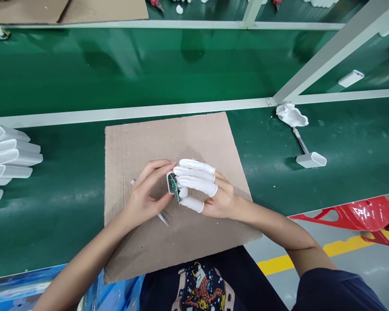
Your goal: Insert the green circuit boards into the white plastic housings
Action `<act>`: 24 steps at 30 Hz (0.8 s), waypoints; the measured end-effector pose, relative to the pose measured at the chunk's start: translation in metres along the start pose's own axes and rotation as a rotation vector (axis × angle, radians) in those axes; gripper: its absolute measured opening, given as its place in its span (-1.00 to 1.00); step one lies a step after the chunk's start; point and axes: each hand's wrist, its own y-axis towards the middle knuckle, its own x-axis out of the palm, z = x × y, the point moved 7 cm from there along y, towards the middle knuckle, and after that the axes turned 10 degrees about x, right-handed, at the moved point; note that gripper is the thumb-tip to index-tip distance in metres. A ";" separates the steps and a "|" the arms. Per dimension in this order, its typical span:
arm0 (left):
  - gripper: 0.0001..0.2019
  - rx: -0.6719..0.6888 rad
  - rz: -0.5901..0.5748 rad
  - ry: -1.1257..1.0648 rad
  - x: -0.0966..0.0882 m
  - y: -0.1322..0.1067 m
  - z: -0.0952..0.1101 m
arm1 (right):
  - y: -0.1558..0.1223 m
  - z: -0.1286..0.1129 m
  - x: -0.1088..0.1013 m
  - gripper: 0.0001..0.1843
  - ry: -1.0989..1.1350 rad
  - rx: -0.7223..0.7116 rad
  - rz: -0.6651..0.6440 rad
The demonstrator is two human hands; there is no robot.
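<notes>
Above the cardboard sheet, both hands meet at a white plastic housing whose open end shows. My left hand is closed on it, fingertips on its upper edge and thumb below. A green circuit board stands at that opening, partly outside it; how deep it sits I cannot tell. My right hand, with white cots on its fingers, pinches the board from the right; its fingertips hide part of it. A slim metal tool, perhaps tweezers, lies on the cardboard partly under my left hand.
White oval tubes are stacked at the left. On the right, another white housing lies by a metal-handled tool and a crumpled white lump. A pale frame post rises behind. A red stool stands below the bench edge.
</notes>
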 end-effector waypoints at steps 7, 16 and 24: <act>-0.39 -0.007 -0.011 -0.031 0.002 -0.001 -0.002 | 0.000 0.000 0.001 -0.63 -0.058 0.002 0.022; -0.44 -0.027 0.000 -0.038 0.003 -0.001 -0.004 | -0.001 0.003 0.004 -0.59 -0.086 0.020 0.016; -0.46 -0.064 -0.006 -0.051 0.005 -0.002 -0.006 | -0.003 0.006 0.007 -0.58 -0.139 0.073 -0.009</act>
